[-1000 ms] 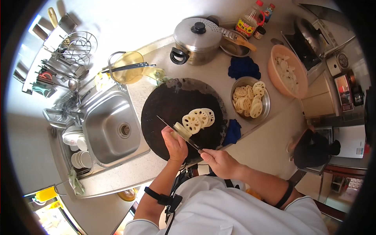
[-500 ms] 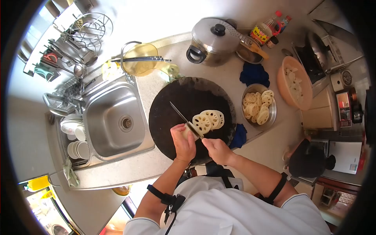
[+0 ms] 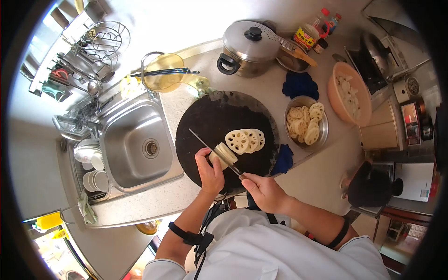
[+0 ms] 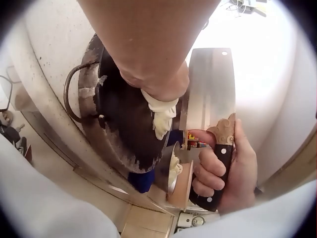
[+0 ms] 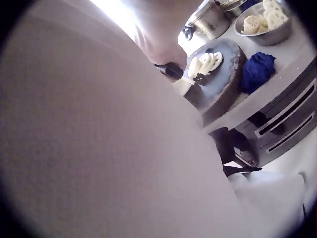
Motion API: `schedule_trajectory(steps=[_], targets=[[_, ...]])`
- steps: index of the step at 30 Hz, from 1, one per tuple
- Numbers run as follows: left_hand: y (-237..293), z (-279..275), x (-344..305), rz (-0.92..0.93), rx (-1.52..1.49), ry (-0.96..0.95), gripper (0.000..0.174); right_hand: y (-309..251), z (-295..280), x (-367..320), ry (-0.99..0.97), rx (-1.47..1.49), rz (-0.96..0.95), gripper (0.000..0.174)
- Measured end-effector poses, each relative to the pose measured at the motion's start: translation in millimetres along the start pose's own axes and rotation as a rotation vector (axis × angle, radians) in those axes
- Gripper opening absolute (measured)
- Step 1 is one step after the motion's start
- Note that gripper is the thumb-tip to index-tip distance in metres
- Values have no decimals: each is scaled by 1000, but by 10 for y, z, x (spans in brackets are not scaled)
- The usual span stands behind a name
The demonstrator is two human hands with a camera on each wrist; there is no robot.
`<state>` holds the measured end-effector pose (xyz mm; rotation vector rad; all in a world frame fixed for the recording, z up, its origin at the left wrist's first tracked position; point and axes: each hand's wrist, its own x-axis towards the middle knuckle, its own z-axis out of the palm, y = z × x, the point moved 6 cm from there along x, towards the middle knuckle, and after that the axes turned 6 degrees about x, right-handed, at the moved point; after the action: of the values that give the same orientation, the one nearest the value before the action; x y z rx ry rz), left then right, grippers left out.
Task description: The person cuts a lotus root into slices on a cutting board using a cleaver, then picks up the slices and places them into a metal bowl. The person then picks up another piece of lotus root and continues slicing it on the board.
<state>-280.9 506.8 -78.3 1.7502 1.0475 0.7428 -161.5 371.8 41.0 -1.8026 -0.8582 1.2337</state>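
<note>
Pale counter (image 3: 140, 205) runs across the kitchen, carrying nearly everything below
Round dark board (image 3: 200, 112), thick, scuffed rim, near the front edge; L wrist view shows a handle loop on its side
Steel sink (image 3: 130, 154) to the left of the board, dishes racked just beside it
Lidded pot (image 3: 252, 49) at the back, black knobs, well clear of the hands
Pink basin (image 3: 360, 119) over on the right, white pcs inside
Metal bowl (image 3: 324, 128) btwn basin & board, heaped w/ pale lotus slices
Cleaver (image 4: 210, 89), broad blade, wooden handle w/ rivets, seen nearly edge-on from the head, slanting over the board
R hand (image 3: 266, 192) clamped on the cleaver handle, fingers wrapped right round (clear in L wrist view)
L hand (image 3: 210, 175) on the near-left side of the blade, fingers & thumb gripping the lotus root (image 3: 214, 159); root lies on the board, near its front, partly covered by the fingers
Blue cloths, approx 2: one (image 3: 300, 86) behind the bowl, other (image 3: 283, 159) by the board's right edge
Cut slices (image 3: 245, 141), few, overlapping flat on the board, holes showing; more pale slices lean just beside the blade's far side
</note>
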Motion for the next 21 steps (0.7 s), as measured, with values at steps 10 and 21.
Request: schedule_trajectory(steps=[10, 21], targets=[[-46, 118, -27, -60, 106, 81, 33, 173, 80, -52, 81, 58, -63, 39], [-40, 137, -30, 210, 208, -3, 54, 290, 119, 171, -88, 11, 102, 52]])
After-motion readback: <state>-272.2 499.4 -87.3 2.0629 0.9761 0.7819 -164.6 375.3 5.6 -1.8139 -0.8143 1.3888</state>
